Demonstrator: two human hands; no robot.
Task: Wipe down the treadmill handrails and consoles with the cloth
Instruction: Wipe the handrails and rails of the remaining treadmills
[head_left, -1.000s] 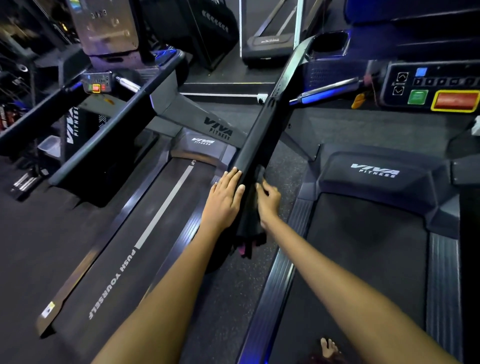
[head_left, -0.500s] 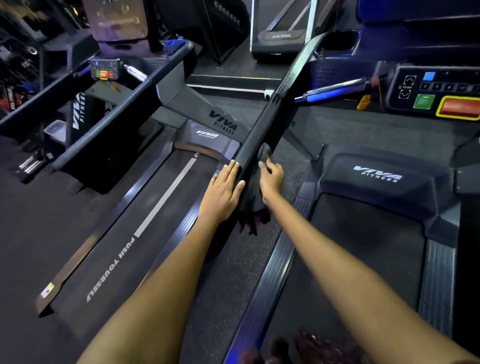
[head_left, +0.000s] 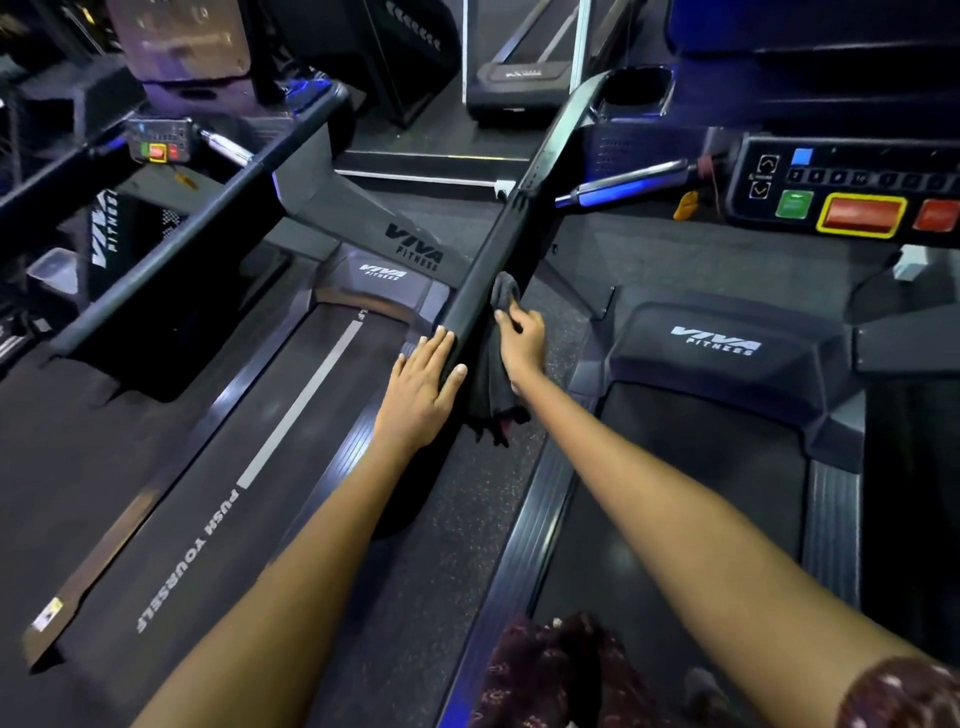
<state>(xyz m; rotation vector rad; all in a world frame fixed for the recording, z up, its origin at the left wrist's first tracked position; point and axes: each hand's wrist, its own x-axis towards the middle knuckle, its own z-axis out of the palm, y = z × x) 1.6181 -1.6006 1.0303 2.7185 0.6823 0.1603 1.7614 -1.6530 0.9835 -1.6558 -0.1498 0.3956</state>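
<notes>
Black handrail slants up toward the console. Left hand lies flat on its near end — right hand grips the cloth against its side.

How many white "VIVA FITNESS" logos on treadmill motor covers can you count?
2: one on the dark motor cover of the left treadmill, one on the right treadmill's cover. Others may be hidden out of view.

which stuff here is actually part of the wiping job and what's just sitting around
Part of the job:
- cloth, held by the right hand against the handrail
- left hand, resting on the handrail's near end
- console

Just there:
- treadmill belt marked PUSH YOURSELF
- next treadmill's small control panel
- cup holder
</notes>
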